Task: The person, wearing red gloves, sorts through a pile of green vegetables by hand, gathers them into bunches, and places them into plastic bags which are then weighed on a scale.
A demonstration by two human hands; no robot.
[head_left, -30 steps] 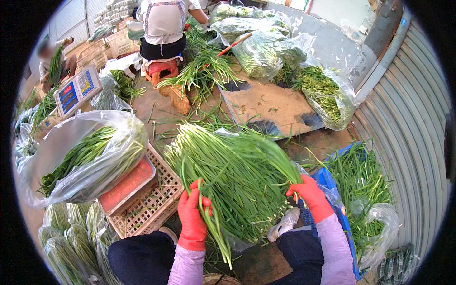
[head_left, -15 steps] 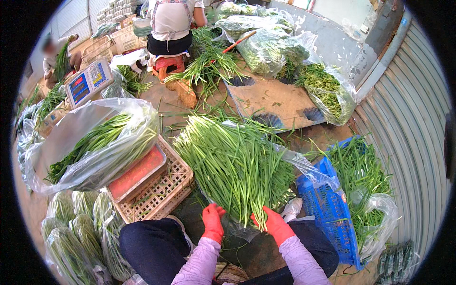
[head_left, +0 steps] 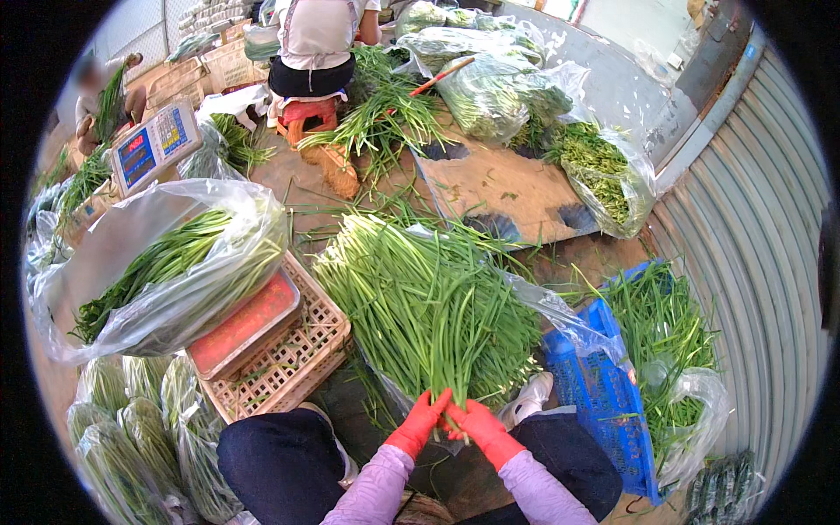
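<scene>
Red-gloved fingers (head_left: 461, 409) around green stalks (head_left: 448, 363), red digits (head_left: 136, 147) on the scale display (head_left: 138, 161)

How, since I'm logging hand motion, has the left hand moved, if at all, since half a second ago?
Yes: the left hand moved right, away from the tan crate under the red tray.

Looking steeply down from the wearer's head here, left lens of the fisheye pair, facing forward! Close below, the left hand (head_left: 422, 423) and right hand (head_left: 486, 432) sit low and near centre, lilac sleeves (head_left: 374, 486) just behind them at the bottom edge. Past the hands, the view runs out to a seated co-worker (head_left: 315, 39), well apart, cropped by the top. And right of the hands, the corrugated metal wall (head_left: 744, 227) bows along the rim, black filling the corners!
</scene>
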